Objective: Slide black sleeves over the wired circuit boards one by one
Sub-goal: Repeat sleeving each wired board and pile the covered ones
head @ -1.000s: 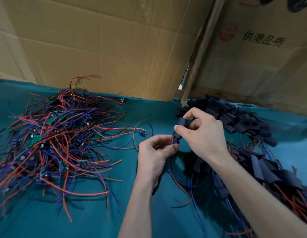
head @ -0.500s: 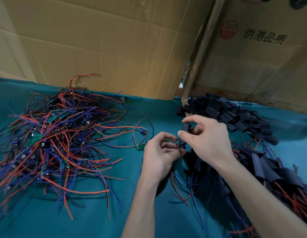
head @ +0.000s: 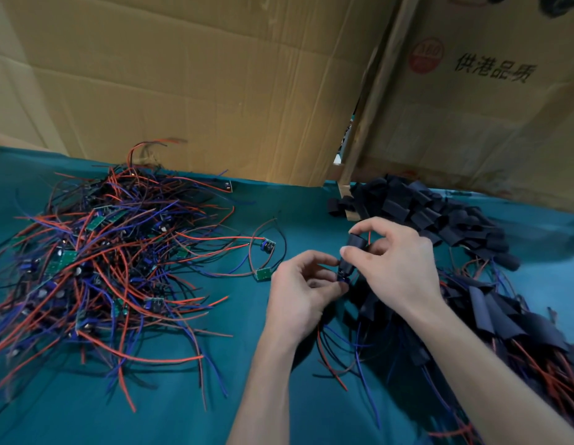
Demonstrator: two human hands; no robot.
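I hold one black sleeve (head: 351, 255) between both hands above the teal bench (head: 182, 396), in the middle of the view. Its long axis runs from 12 o'clock down to 6 o'clock, tilted slightly toward 7 o'clock. My right hand (head: 394, 268) is at 3 o'clock of the sleeve and is the nearer hand: thumb and forefinger are curled and pinch the sleeve along its upper half. My left hand (head: 303, 293) is at 8 o'clock of the sleeve; its fingers are curled and pinch the wired circuit board (head: 343, 279) at the sleeve's lower mouth, where only a small blue part shows. The board's red and blue wires (head: 330, 358) hang toward 6 o'clock.

I judge the board to be partly inserted. The next move turns on keeping board and sleeve on one axis, pushing toward 12 o'clock while the right hand draws the sleeve toward 6 o'clock.

The pile of unsleeved boards (head: 96, 268) lies at 9 o'clock, well apart. The loose sleeves (head: 423, 213) lie at 1 o'clock, near. The finished units (head: 520, 332) lie at 4 o'clock.
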